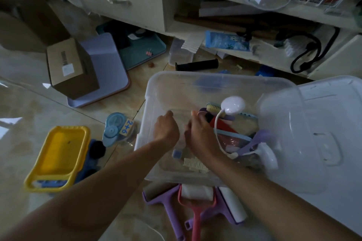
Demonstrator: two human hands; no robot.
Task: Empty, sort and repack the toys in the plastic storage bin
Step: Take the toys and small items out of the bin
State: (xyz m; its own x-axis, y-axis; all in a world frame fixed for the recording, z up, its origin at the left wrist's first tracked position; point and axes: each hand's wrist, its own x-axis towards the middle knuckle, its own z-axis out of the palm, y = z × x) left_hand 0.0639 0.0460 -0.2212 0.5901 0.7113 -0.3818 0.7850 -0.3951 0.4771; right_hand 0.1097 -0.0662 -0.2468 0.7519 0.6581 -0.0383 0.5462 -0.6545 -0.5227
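Clear plastic storage bin (219,82), on the floor before the white shelving, lid (333,123) leaning at its right side; contents heaped at its right end: a white gooseneck lamp (233,106), brushes, a red piece, a zip pouch (233,140). Both hands are inside: left hand (166,129) with fingers curled, holding nothing visible; right hand (199,133) curled beside the heap, whether it grips anything cannot be told. Contents judged light, rigid, smooth; the lamp's thin neck bends, so lift by base.
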